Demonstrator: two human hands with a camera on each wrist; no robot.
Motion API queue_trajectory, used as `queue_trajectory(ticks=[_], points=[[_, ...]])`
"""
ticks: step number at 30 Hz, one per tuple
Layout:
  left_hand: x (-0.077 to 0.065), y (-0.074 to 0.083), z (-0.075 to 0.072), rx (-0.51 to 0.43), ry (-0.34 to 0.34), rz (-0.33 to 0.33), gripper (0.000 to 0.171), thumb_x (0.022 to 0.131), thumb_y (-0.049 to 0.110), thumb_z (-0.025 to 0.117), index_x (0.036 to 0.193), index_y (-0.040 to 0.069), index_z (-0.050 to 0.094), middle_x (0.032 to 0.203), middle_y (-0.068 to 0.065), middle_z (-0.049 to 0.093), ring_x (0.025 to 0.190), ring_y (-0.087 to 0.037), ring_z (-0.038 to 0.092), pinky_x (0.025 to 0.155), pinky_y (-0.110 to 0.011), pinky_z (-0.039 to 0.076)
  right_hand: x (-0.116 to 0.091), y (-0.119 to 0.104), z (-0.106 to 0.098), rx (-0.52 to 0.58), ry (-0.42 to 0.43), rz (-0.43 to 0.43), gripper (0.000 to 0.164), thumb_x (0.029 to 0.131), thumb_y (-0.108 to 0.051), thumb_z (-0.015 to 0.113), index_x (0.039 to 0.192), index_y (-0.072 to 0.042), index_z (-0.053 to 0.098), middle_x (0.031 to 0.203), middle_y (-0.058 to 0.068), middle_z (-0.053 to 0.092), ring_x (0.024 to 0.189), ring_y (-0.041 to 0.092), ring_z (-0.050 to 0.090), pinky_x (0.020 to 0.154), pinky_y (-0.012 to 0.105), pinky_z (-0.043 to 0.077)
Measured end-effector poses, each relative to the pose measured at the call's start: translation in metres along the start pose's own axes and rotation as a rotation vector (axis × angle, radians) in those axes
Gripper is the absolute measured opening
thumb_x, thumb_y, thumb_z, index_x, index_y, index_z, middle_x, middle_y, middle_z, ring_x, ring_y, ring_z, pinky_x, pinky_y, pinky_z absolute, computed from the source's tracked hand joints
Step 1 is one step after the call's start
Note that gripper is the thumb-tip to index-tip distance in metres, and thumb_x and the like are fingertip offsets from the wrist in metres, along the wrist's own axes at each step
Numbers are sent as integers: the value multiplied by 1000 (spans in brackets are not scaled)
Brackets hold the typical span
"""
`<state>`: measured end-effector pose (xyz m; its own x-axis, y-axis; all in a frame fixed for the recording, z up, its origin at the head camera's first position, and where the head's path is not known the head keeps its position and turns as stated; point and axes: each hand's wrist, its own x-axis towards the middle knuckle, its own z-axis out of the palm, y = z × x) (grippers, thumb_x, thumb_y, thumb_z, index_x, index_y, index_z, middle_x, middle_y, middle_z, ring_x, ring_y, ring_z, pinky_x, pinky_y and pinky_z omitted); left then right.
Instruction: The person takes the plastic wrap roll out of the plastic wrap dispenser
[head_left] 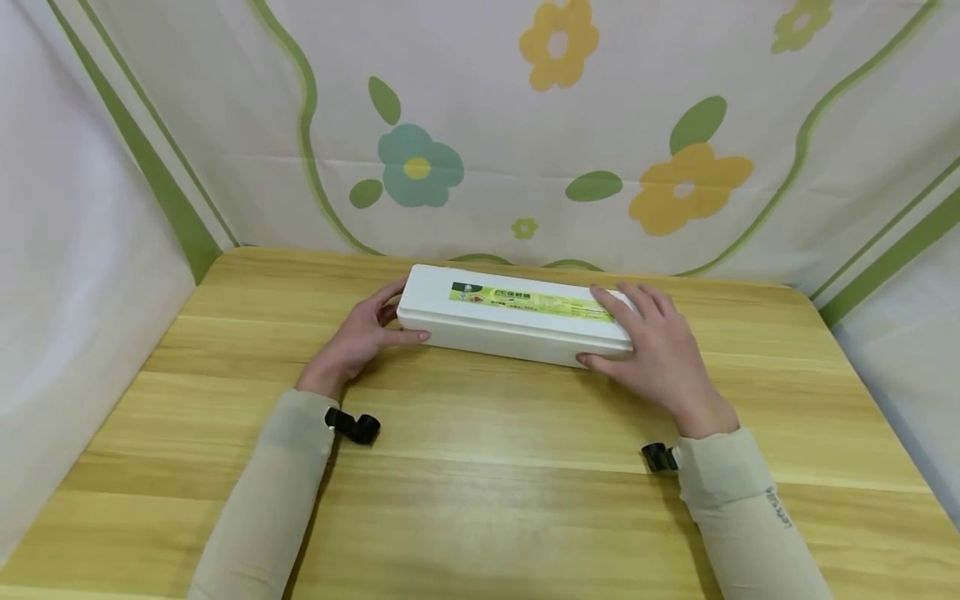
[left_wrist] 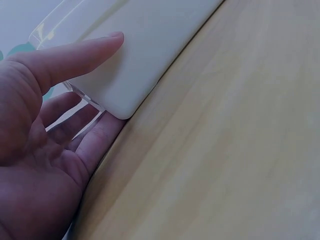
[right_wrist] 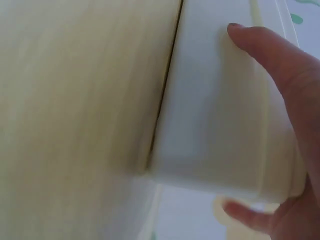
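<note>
A long white cling film box [head_left: 502, 333] with a green label [head_left: 532, 302] on its lid lies across the far part of the table, its lid down. My left hand [head_left: 363, 333] holds the left end. Its thumb [left_wrist: 85, 57] lies along the front face while the fingers reach round the end, partly hidden behind it. At the other end, my right hand [head_left: 660, 350] grips the box. The right thumb [right_wrist: 272, 52] presses the front face, and the fingers spread over the lid and the right end.
The wood-grain table [head_left: 480, 500] ends at a white curtain [head_left: 480, 125] printed with flowers, close behind the box. White fabric hangs on both sides. Black clip-like mounts [head_left: 354, 426] sit at both sleeve cuffs.
</note>
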<state>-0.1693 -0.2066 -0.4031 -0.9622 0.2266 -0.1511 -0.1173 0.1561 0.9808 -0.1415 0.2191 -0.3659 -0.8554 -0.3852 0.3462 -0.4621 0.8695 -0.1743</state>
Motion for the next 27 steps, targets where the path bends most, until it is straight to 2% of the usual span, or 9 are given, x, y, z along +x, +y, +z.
queue_trajectory(ticks=[3,5,8,12,15,21,27], points=[[1,1,2,-2,7,3,103,86,4,89,170,25,34,172,-6,42,155,-30,45,128,-52,32,5,-9,-3,-54,-19,39,98,76,-57,92,158,-22,51,158,23,53,152,55,39,118,80,26],[1,1,3,-7,8,7,103,86,3,89,170,26,34,172,-5,42,154,-30,46,128,-53,33,11,-17,-5,-77,-42,58,98,76,-60,91,156,-19,51,159,23,53,153,54,38,118,80,24],[-1,1,4,-2,2,5,104,87,2,89,171,26,33,172,-6,41,154,-30,46,127,-52,34,22,-31,-3,-82,-82,46,99,76,-59,89,156,-15,51,158,19,55,149,48,44,116,75,29],[-3,1,2,10,6,5,104,86,3,89,171,25,33,172,-6,43,155,-29,45,128,-52,33,36,-50,3,-95,-128,21,101,75,-57,89,160,-18,50,153,12,60,140,42,52,110,69,37],[-3,2,1,5,4,17,103,86,3,89,170,25,34,171,-6,45,155,-29,46,129,-53,32,45,-63,5,-103,-130,4,98,75,-57,87,160,-22,51,151,11,62,139,41,53,108,67,39],[0,1,2,6,-4,29,102,87,2,89,170,26,35,171,-3,44,153,-29,48,126,-51,36,59,-85,15,-105,-123,-59,89,83,-57,81,161,-27,48,150,10,62,140,39,52,107,62,39],[1,0,3,36,-14,33,103,85,2,90,169,27,37,172,1,41,151,-28,50,111,-35,49,70,-106,29,-175,-98,-109,86,88,-65,76,161,-30,47,144,10,62,136,39,55,101,60,42]])
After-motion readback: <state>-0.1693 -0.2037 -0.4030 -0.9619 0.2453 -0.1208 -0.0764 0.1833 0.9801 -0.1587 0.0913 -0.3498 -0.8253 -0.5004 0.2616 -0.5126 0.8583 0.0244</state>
